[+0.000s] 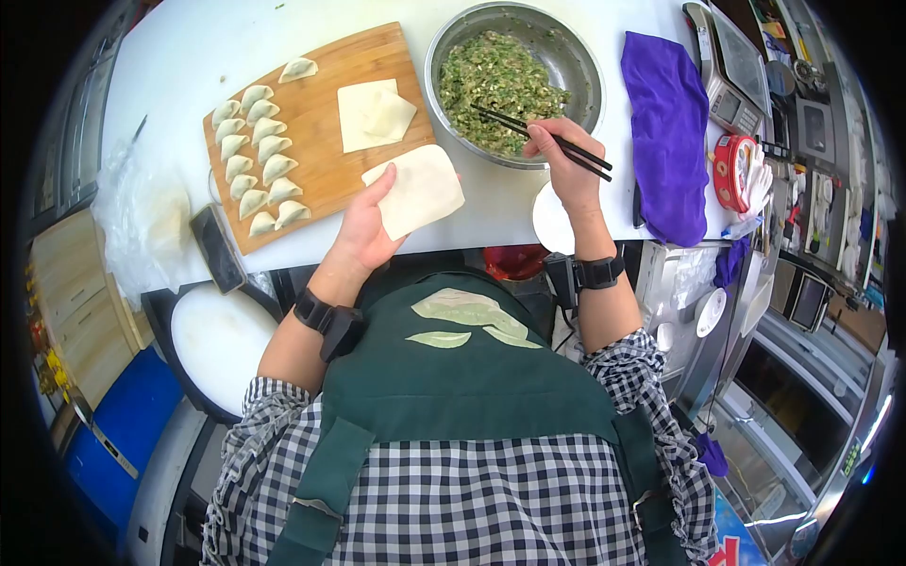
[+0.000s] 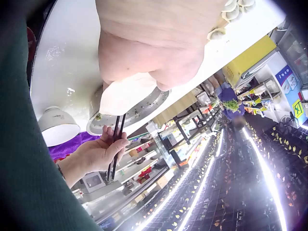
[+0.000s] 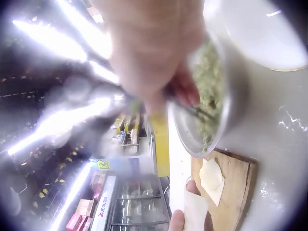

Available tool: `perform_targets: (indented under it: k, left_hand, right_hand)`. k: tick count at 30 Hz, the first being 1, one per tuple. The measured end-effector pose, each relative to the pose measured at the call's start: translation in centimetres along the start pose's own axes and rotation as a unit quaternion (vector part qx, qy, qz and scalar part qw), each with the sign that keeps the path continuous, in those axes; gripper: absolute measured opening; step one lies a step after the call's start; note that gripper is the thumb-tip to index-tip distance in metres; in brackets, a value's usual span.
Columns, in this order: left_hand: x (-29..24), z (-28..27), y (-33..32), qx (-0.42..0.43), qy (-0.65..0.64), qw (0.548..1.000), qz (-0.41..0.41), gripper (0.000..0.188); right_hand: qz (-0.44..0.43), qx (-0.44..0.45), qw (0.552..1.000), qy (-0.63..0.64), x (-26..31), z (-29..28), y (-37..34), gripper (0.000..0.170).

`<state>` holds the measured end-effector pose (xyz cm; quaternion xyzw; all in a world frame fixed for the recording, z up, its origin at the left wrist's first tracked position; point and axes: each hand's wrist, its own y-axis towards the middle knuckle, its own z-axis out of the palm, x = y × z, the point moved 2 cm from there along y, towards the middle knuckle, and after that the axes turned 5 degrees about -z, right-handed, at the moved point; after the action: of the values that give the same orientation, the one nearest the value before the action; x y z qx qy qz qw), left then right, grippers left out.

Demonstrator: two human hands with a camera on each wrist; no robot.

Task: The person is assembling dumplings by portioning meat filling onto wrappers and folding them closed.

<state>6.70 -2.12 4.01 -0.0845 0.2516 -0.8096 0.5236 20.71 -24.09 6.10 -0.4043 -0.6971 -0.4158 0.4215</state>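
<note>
Fifteen pleated dumplings (image 1: 273, 147) sit on one wooden board (image 1: 321, 123), seven in each of two long rows and one apart near the top edge; they are pale, plump half-moons with pinched rims. Two flat layers of pale dough sheets (image 1: 354, 132) show farther right on the board, the upper one laid askew, though how many sheets make up the lower stack cannot be told. One more sheet, the wrapper (image 1: 429, 184), smooth, soft and roughly square with rounded corners, lies across the left hand (image 1: 368, 222), its thumb pressed on top and the fingers beneath, over the board's near right corner. Two slim black chopsticks (image 1: 595, 158) are gripped between the thumb and curled fingers of the right hand (image 1: 566, 165), their tips at the filling (image 1: 495, 80); the right wrist view is blurred, so how deep they reach is uncertain. That filling, a coarse, moist, green-flecked mince, is heaped in one round, shiny metal bowl (image 1: 582, 85). One smooth white bowl (image 1: 554, 222) is just below it, and one wrinkled purple cloth (image 1: 666, 132) lies to the right on the white table (image 1: 189, 57).
</note>
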Motion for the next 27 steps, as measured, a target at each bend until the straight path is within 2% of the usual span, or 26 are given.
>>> perform_targets:
  k: [1, 3, 7, 13, 16, 18, 22, 24, 25, 27]
  left_hand:
    - [0.0, -0.1, 0.0, -0.004, -0.004, 1.000, 0.002, 0.055]
    - [0.1, -0.2, 0.3, -0.012, 0.003, 1.000, 0.005, 0.055]
    - [0.1, 0.1, 0.4, -0.012, 0.001, 1.000, 0.003, 0.055]
    - [0.1, 0.4, 0.6, -0.012, 0.016, 1.000, 0.023, 0.055]
    - [0.0, 0.2, 0.7, -0.039, 0.028, 0.998, 0.037, 0.052]
    - [-0.2, 0.3, 0.8, -0.042, 0.033, 0.997, 0.048, 0.052]
    - [-0.7, 0.6, 1.3, -0.014, 0.043, 0.997, 0.070, 0.052]
    - [-1.0, 1.3, 1.5, -0.014, 0.043, 0.996, 0.078, 0.052]
    - [-1.1, 1.9, 1.7, -0.015, 0.041, 0.995, 0.085, 0.053]
    - [-1.3, 3.1, 2.1, -0.024, 0.040, 0.995, 0.085, 0.053]
  right_hand:
    - [0.000, -0.001, 1.000, 0.000, 0.0, 0.1, -0.2, 0.007]
    - [0.054, -0.016, 0.997, 0.053, 0.1, 0.3, -0.6, 0.011]
    - [0.078, 0.000, 0.996, 0.042, -0.2, 0.3, -1.1, 0.017]
    - [0.167, -0.054, 0.973, 0.150, -0.3, 0.5, -1.5, 0.020]
    - [0.202, -0.089, 0.953, 0.206, -1.1, 0.1, -1.7, 0.022]
    - [0.218, -0.127, 0.923, 0.291, -1.9, -0.3, -1.9, 0.023]
    - [0.244, -0.161, 0.900, 0.322, -2.7, -1.4, -2.4, 0.025]
    - [0.263, -0.179, 0.872, 0.371, -3.3, -2.4, -2.8, 0.025]
    - [0.261, -0.179, 0.873, 0.371, -3.5, -2.9, -2.8, 0.025]
    - [0.271, -0.222, 0.841, 0.413, -3.8, -4.1, -2.8, 0.027]
